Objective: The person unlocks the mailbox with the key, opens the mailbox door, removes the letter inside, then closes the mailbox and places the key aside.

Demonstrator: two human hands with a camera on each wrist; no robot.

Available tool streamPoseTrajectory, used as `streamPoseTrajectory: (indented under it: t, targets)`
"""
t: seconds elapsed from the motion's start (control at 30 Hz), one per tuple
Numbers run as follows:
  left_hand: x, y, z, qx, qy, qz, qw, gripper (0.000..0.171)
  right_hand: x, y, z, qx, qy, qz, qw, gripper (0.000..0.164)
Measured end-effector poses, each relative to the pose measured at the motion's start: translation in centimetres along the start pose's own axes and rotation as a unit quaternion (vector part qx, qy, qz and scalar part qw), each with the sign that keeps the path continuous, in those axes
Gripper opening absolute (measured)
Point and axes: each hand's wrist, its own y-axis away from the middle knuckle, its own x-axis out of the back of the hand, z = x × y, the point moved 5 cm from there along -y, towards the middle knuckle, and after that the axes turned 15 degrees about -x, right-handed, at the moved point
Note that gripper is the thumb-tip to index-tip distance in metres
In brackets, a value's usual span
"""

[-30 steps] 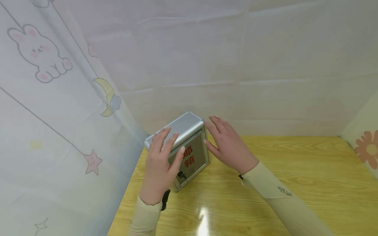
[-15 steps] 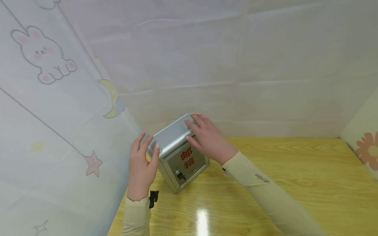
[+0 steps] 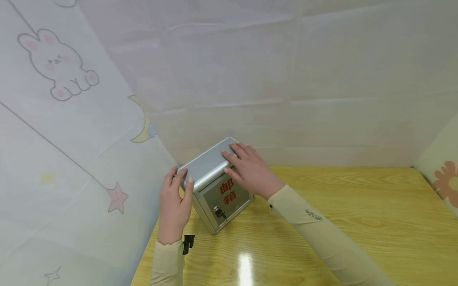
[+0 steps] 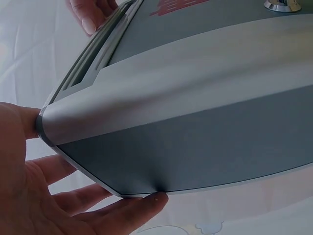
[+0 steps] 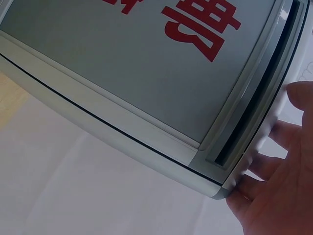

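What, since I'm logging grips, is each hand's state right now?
Left hand: open, touching the silver box at one end.
Right hand: open, resting on its top.

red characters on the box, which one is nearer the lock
The lower character, up and right of the lock in the head view; the upper one sits nearer the top of the box.

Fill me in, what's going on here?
A person has both bare hands on a silver metal box standing at an angle on the wooden table. The left hand touches its left end near the top; the right hand rests at the right end of the top. The front, with red characters, looks closed, and a key hangs at its lock.
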Motion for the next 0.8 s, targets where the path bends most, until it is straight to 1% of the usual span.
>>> streamPoseTrajectory:
  t: [0.23, 0.47, 0.67, 0.8]
  targets:
    - [-0.3, 0.0, 0.0, -0.004, 0.014, -0.001, 0.9999, 0.046, 0.0, 0.3, 0.4, -0.005, 0.000, 0.002, 1.000, 0.057]
    - [-0.7, -0.2, 0.1, -0.012, 0.022, -0.009, 0.9997, 0.045, 0.3, 1.0, 0.9, -0.013, -0.007, 0.025, 1.000, 0.056]
    - [-1.4, -0.4, 0.7, -0.017, 0.043, -0.025, 0.9986, 0.044, 0.7, 2.2, 1.6, -0.027, -0.008, 0.057, 0.998, 0.054]
    - [-2.2, -0.5, 1.3, -0.030, 0.061, -0.032, 0.9972, 0.043, 1.3, 3.6, 2.4, -0.040, -0.009, 0.075, 0.996, 0.054]
